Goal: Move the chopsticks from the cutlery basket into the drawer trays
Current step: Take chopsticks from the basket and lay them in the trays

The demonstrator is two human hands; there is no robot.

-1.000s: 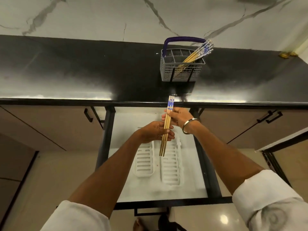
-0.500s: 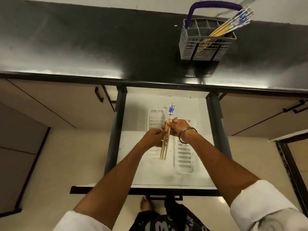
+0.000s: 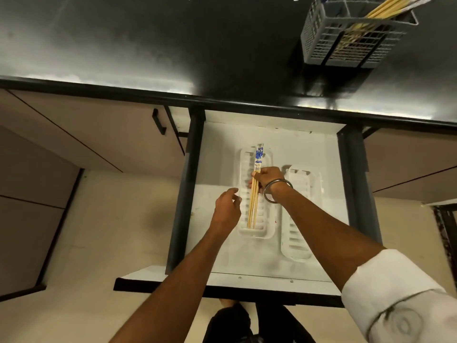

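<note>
The right hand (image 3: 268, 178), a metal bangle (image 3: 277, 191) on its wrist, pinches a small bundle of chopsticks (image 3: 254, 194) lying lengthwise in the left white tray (image 3: 268, 231) of the open drawer (image 3: 319, 149), blue-patterned ends pointing far. The left hand (image 3: 226, 210) hovers just left of that tray, fingers loosely spread, holding nothing. The right tray (image 3: 296, 246) lies beside it. More chopsticks (image 3: 380, 8) lean in the grey cutlery basket (image 3: 321, 43) on the black tabletop (image 3: 173, 45), far right.

right hand (image 3: 268, 178) gripping chopsticks (image 3: 254, 194), over tray (image 3: 268, 229)
</note>
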